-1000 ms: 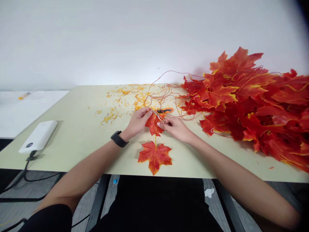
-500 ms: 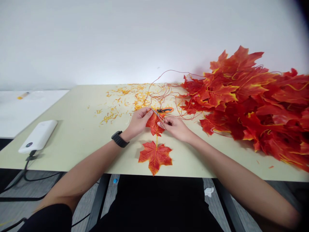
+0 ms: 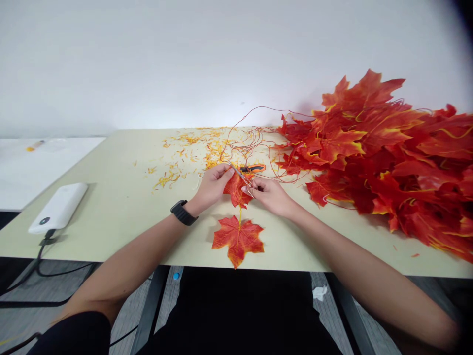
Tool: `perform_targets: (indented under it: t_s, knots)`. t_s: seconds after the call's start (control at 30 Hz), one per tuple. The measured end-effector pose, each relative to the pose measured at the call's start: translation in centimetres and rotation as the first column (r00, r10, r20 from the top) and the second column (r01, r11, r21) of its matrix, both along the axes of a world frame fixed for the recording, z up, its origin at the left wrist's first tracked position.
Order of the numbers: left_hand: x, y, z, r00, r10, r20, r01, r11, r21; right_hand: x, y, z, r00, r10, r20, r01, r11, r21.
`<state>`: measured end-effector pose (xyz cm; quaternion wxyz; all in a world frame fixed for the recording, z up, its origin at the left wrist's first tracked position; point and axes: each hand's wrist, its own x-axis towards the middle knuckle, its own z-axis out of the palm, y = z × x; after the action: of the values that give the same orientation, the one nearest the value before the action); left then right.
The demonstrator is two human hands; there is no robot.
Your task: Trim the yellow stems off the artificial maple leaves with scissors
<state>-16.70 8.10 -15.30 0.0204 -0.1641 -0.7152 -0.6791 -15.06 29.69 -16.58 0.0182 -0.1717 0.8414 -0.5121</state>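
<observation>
My left hand [image 3: 213, 185] pinches the upper edge of a red maple leaf [image 3: 236, 190], close to a thin red cord. My right hand [image 3: 271, 196] is closed on small metal scissors [image 3: 247, 181], whose blades point up and left to my left fingertips. Below, a second red leaf [image 3: 238, 241] lies flat near the front edge, joined to the upper one by a yellow stem [image 3: 240, 214]. Just behind my hands lies an orange and black tool [image 3: 253, 168]. My fingers hide part of the upper leaf.
A large heap of red leaves [image 3: 391, 162] covers the right side, with loose red cords [image 3: 254, 138] trailing left. Yellow and orange scraps [image 3: 170, 178] are scattered behind my hands. A white power bank [image 3: 59, 208] with a black cable lies on the left.
</observation>
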Motion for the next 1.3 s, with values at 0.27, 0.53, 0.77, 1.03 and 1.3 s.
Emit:
perform_targets:
  t_s: [0.27, 0.53, 0.77, 1.03, 1.3]
  knots:
    - [-0.09, -0.02, -0.1, 1.0, 0.019, -0.004, -0.019, 1.0, 0.006, -0.06, 0.08, -0.07, 1.0, 0.004, 0.008, -0.004, 1.0, -0.025]
    - [0.04, -0.05, 0.13, 0.999, 0.007, 0.039, -0.009, 0.999, 0.053, 0.21, -0.07, 0.34, 1.0, -0.015, 0.014, 0.016, 1.0, -0.015]
    - [0.24, 0.06, 0.22, 0.999, 0.011, 0.033, -0.012, 1.0, 0.023, 0.33, -0.14, 0.55, 1.0, -0.024, -0.012, 0.024, 1.0, 0.014]
    - [0.17, 0.23, 0.03, 0.999, -0.001, 0.035, 0.0, 1.0, 0.027, 0.2, -0.14, 0.14, 1.0, -0.027, -0.008, 0.027, 1.0, -0.006]
    - [-0.01, 0.27, -0.1, 1.0, -0.008, 0.024, 0.008, 0.999, 0.031, -0.05, -0.06, -0.3, 1.0, -0.01, -0.011, 0.01, 1.0, -0.024]
